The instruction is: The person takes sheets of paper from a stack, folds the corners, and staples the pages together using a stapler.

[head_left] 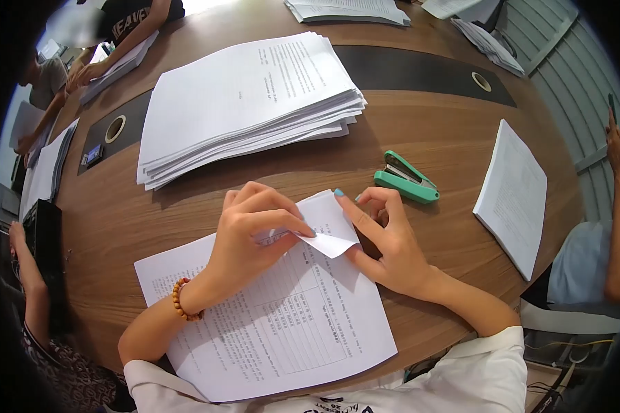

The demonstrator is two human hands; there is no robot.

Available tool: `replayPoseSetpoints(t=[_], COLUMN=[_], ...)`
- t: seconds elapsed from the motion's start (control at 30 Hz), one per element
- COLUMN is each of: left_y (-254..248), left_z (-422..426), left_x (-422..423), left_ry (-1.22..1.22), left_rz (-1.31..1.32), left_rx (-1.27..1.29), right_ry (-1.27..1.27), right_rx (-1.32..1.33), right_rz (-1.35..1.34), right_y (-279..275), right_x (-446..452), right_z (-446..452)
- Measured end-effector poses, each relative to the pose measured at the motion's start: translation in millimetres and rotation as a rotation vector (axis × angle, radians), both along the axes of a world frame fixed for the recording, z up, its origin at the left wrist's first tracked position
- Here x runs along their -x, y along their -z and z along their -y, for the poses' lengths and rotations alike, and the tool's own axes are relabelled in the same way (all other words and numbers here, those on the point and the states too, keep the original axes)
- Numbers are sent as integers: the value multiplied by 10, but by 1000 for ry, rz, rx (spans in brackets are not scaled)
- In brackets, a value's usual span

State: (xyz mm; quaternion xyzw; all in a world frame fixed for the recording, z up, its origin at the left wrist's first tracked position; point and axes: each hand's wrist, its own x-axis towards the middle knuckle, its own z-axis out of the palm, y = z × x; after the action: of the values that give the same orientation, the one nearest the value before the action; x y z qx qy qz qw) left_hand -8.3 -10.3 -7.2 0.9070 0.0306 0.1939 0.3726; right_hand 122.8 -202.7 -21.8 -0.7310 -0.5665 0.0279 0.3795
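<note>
A printed stack of sheets [300, 316] with a table on its page lies tilted at the near edge of the desk. My left hand [258, 224], with a beaded bracelet at its wrist, pinches the top sheet's lifted corner [334, 244], which is folded back. My right hand [386, 237] is at the same corner, fingers apart; its index fingertip touches the top edge and its thumb is beside the fold. Just beyond the right hand lies a green stapler [408, 179].
A thick pile of printed paper [248, 96] stands ahead of my hands. Another paper stack [513, 199] lies at right. Other people sit around the wooden table [434, 103]; one person's hands [83, 72] rest on papers at far left. A black box [43, 248] is at left.
</note>
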Motion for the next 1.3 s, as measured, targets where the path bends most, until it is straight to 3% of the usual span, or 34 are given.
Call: replayPoseSetpoints(t=[0.47, 0.57, 0.63, 0.7, 0.77, 0.83, 1.07, 1.3], left_y=[-22, -19, -65, -88, -69, -20, -36, -67], left_z=[4, 18, 74, 74, 51, 0, 11, 41], left_x=[-22, -5, -24, -42, -32, -4, -27, -31], left_ry=[8, 9, -106, -92, -77, 14, 3, -74], left_rz=[55, 8, -3, -14, -30, -23, 51, -1], left_rx=[-27, -54, 119, 137, 155, -55, -18, 68], right_ry=[-49, -31, 6, 40, -5, -6, -46, 56], right_rx=[-26, -17, -20, -23, -14, -15, -36, -24], right_rz=[147, 96, 19, -58, 29, 35, 204, -31], right_y=[29, -7, -23, -17, 26, 43, 29, 3], right_x=[-20, -9, 18, 9, -22, -28, -30, 16], right_z=[9, 13, 3, 7, 16, 14, 19, 5])
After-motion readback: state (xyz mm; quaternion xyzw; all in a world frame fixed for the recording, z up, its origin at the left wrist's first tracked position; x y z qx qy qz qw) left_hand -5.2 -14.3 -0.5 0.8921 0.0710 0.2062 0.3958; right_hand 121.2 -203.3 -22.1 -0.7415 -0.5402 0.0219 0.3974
